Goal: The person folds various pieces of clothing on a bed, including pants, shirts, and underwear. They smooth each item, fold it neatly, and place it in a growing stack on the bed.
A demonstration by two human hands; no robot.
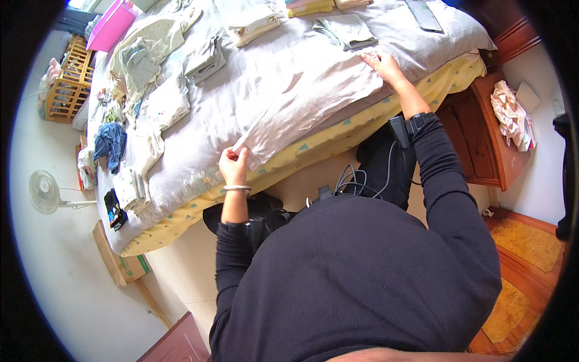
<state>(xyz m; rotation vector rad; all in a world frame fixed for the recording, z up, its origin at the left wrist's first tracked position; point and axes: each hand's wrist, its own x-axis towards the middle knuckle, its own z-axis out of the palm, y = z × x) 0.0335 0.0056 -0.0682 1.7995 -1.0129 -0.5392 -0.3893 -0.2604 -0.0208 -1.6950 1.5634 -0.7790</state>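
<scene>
A pale pinkish, finely striped cloth [312, 102], perhaps a garment, lies stretched along the near edge of the bed [253, 90]. My left hand [234, 165] pinches its left end between thumb and fingers, close to the mattress edge. At the other end my right hand [384, 68] grips the upper right corner, thumb on top. Small wrinkles run across the cloth between my hands. Just beyond my right hand lies a folded grey garment [346, 31].
Folded stacks [252, 25] and a folded grey piece [204, 59] rest farther back, near a phone [424, 16]. Loose clothes [140, 63] and blue fabric [110, 144] cover the bed's left side. A wooden nightstand [470, 131] stands right; a fan [44, 192] stands left. Cables [355, 181] hang by my lap.
</scene>
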